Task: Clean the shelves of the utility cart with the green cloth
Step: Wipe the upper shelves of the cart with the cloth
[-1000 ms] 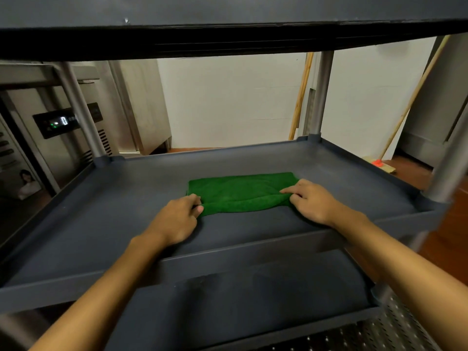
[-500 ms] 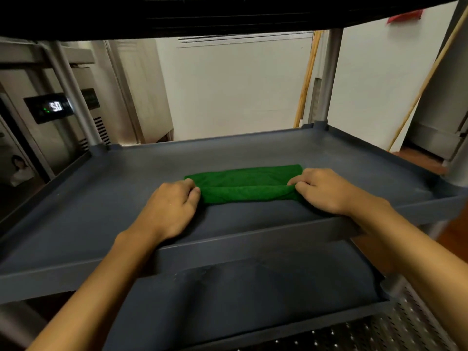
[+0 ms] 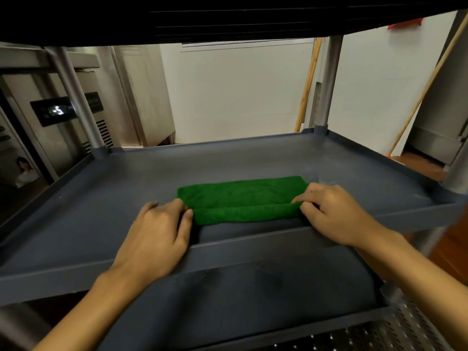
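The green cloth (image 3: 243, 198) lies folded in a long strip on the middle shelf (image 3: 101, 193) of the dark grey utility cart. Its near edge is rolled over onto itself. My left hand (image 3: 157, 234) pinches the cloth's left end between thumb and fingers. My right hand (image 3: 334, 211) pinches the right end the same way. Both hands rest on the shelf just behind its front rim (image 3: 253, 247). The lower shelf (image 3: 253, 295) shows below, and the top shelf's underside (image 3: 228, 19) spans the upper edge.
Metal posts (image 3: 329, 82) stand at the cart's corners. A stainless steel appliance with a digital display (image 3: 58, 111) stands at the left. Wooden broom handles (image 3: 306, 82) lean on the white wall behind. Perforated metal flooring (image 3: 405, 333) lies at the bottom right.
The cloth's near edge has been folded up and over, making the strip narrower. Both hands stayed at its ends while my view tilted and the shelf shifted in frame.
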`<state>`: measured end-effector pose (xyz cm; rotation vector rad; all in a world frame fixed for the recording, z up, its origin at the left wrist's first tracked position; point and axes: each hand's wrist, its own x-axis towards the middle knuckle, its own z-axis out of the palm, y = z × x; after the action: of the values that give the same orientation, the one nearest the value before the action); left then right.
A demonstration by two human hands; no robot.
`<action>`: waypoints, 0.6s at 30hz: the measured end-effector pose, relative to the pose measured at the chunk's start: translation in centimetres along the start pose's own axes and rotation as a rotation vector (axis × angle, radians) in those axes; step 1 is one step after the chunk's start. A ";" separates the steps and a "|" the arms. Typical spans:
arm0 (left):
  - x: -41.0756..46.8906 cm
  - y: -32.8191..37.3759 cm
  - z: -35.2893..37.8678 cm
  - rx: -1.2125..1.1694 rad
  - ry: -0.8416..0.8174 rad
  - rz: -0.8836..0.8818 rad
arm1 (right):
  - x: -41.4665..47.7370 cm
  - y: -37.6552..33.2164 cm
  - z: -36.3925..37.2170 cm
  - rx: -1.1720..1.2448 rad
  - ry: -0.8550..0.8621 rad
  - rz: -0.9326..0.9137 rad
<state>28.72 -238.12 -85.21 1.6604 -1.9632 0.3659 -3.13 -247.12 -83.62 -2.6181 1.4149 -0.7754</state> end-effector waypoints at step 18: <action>2.3 -3.3 0.2 -0.084 0.145 0.021 | 2.0 -1.8 -0.3 0.064 -0.177 0.001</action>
<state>31.66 -240.77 -84.54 1.5185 -1.8648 0.3943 -1.03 -247.59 -82.04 -2.5649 1.3221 -0.5625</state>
